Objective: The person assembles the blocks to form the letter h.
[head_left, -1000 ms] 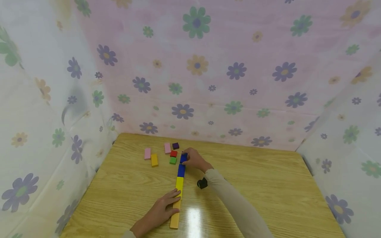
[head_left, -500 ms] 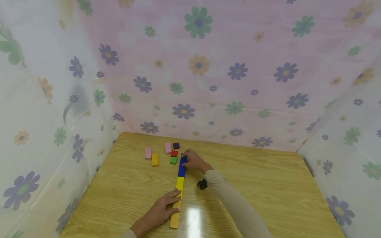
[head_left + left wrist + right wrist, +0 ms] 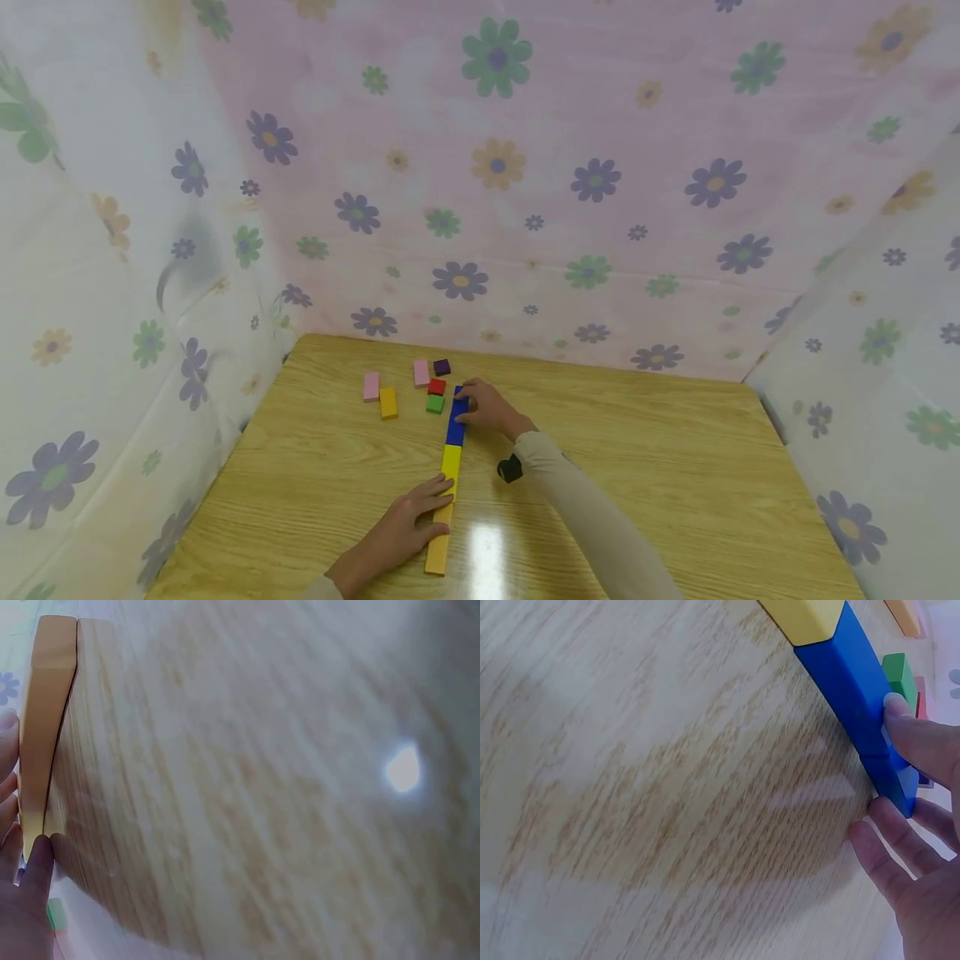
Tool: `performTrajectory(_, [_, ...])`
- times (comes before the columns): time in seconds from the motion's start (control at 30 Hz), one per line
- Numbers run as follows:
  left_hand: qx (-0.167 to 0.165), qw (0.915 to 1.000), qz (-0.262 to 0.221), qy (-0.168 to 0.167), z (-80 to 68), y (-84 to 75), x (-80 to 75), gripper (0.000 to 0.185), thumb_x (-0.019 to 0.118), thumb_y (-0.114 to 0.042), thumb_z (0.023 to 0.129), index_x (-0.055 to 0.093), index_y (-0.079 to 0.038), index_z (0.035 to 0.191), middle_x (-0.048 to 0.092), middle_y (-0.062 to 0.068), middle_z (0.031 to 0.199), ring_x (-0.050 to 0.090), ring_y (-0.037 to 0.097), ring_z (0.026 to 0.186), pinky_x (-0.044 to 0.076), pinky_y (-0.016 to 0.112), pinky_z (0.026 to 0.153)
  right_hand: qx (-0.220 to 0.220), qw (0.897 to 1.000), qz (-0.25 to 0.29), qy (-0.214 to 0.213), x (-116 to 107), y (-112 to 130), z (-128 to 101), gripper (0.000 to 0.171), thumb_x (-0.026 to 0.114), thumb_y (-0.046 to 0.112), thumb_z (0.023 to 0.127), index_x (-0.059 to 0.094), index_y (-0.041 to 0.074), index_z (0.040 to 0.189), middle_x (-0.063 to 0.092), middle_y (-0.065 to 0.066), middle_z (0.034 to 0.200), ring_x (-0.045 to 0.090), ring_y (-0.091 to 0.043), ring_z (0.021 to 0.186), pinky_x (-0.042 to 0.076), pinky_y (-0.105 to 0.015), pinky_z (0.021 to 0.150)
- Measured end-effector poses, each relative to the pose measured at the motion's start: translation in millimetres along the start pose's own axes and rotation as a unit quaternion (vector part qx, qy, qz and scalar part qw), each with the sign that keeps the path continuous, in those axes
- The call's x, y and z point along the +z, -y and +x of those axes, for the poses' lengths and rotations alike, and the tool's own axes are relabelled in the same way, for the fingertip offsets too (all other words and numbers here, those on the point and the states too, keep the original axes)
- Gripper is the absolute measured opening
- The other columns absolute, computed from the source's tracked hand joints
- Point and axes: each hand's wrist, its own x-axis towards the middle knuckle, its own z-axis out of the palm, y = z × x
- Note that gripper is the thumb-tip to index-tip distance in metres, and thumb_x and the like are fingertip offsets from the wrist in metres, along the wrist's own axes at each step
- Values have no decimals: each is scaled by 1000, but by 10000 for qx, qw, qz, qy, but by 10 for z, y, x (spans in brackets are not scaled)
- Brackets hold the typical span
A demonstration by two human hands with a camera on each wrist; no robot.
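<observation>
**Far blue block seated against row**

Right hand (image 3: 491,407) fingers (image 3: 919,742), curled, pinch the end blue block (image 3: 891,778); the gap seen a second ago is closed. Left hand (image 3: 401,527) fingers, straight, press the orange block (image 3: 439,533) on the counter (image 3: 675,467). The row now runs unbroken.

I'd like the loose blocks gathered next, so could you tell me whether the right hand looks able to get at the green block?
Probably yes: the right hand rests on the blue block, and the green block lies just beyond it, uncovered.
</observation>
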Motion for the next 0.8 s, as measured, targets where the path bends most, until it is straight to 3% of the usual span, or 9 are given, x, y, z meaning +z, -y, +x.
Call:
performTrajectory(0.47, [-152,9996,-177,168,16,7,5,44,59,-28,83,52,-11,123,37,1,136,29,21,127,34,42,96,125,9998,-133,37,35,-17,-27,40,64,23,81,57,3,115,38,-18,132,49,-25,107,44,-34,87])
performTrajectory(0.8, [-75,9999,-83,50,1,-8,1,44,60,-27,82,53,-10,122,39,2,135,31,23,126,36,42,95,-50,9992,-355,-177,8,23,-9,38,63,21,82,56,4,115,37,-19,132,45,-28,113,42,-37,90])
